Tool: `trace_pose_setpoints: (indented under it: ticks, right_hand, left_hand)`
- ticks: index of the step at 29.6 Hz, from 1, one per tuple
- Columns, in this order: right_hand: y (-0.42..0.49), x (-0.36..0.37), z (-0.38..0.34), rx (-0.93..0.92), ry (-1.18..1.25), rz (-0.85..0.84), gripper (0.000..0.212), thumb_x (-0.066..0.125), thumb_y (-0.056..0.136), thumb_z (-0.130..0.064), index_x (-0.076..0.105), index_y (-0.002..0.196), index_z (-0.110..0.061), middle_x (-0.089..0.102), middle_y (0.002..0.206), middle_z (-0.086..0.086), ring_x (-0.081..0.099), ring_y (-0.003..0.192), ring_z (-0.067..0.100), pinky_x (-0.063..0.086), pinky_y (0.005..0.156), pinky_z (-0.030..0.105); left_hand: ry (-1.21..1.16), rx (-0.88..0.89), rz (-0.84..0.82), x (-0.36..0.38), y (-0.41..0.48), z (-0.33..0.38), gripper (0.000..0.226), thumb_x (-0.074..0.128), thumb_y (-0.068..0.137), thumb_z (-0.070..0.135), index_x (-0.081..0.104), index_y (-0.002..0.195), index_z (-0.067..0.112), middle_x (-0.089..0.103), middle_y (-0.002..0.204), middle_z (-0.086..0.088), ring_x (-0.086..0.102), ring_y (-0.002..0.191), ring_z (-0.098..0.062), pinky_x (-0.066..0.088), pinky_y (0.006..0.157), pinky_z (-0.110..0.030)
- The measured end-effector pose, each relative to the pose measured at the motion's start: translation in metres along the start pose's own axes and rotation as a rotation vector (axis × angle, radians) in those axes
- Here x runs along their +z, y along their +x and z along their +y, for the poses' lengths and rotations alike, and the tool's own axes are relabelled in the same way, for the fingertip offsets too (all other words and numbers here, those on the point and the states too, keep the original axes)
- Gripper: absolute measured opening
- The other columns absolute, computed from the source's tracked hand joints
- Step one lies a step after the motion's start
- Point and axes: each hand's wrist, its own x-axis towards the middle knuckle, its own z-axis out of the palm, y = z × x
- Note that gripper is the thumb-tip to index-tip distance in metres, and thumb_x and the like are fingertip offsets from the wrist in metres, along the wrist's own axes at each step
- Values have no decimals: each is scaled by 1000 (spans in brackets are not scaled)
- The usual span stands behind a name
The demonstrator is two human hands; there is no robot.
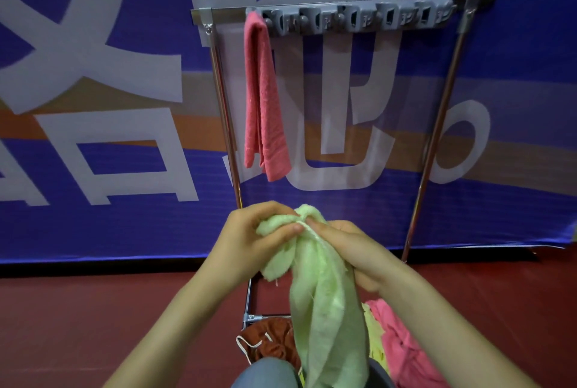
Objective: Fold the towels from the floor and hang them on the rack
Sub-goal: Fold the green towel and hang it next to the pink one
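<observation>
Pinches with left hand and right hand, fingers curled close together, the bunched top edge of a pale green terry towel, likely seeking corners to fold. Lets it hang above heaped brown cloth and pink cloth. Faces a chrome tube rack with one folded salmon-pink towel draped at its left end, leaving bar room.

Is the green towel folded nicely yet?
Not yet. The green towel hangs bunched and wrinkled, its top gripped by the left hand and right hand.
</observation>
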Motion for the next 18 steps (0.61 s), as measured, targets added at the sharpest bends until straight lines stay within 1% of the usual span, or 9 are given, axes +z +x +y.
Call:
trace_pose_setpoints:
  ticks: [2,4,5,6,8,10,12,14,18]
  right_hand:
    - [-3,-2,4,-36,-5,-12,43,54,67,-47,68,88,-13,73,76,0,69,74,9,54,67,18]
    - [-6,-3,8,-108,-15,-4,45,52,72,-47,65,102,-16,73,98,3,67,94,13,52,84,23]
    - [-8,-3,10,-151,-38,18,45,53,75,-48,62,107,-18,70,106,6,66,99,14,50,87,26]
    - [-9,-2,13,-202,-72,55,44,58,77,-49,59,109,-20,68,109,7,65,98,13,50,86,25]
    - [-10,0,17,-312,-131,134,41,64,71,-44,56,106,-23,64,104,0,63,84,2,50,74,17]
    - [-10,3,20,-411,-159,195,34,65,66,-36,56,97,-24,60,99,-10,60,79,-6,48,73,12]
    - [-8,5,24,-492,-212,260,33,69,61,-41,60,89,-26,60,98,-13,60,86,-6,47,76,12]
    - [-6,5,26,-549,-273,304,29,64,59,-47,62,82,-29,60,94,-17,59,88,-4,46,77,11]
    - [-1,5,30,-584,-330,325,8,66,67,-39,64,71,-33,62,78,-20,58,77,-1,43,72,10]
  left_hand:
    - [-29,-6,2,-1,2,5,3,67,76,15,69,76,18,71,75,9,65,69,-4,51,63,-16]
    - [-70,-29,-1,-1,2,8,10,63,79,13,67,72,18,69,67,11,63,64,-1,49,59,-13]
    - [-97,-50,1,-1,2,10,13,61,80,12,66,70,18,69,64,11,63,62,0,48,58,-12]
    - [-125,-73,3,-1,2,11,15,60,81,11,66,69,18,69,62,11,63,60,1,48,56,-12]
    - [-164,-124,-4,0,1,11,16,58,82,13,67,70,18,69,60,7,64,59,-2,50,55,-14]
    - [-167,-163,-6,0,1,8,14,59,82,15,68,72,15,68,59,3,64,58,-5,51,54,-17]
    - [-163,-193,-7,1,0,5,14,59,82,15,68,72,15,68,57,3,63,56,-6,51,53,-17]
    - [-177,-219,-12,2,-1,4,15,59,82,14,68,71,15,68,55,3,63,54,-6,51,52,-18]
    - [-221,-262,-41,4,-1,5,15,58,83,14,68,73,13,68,56,1,64,56,-7,52,54,-19]
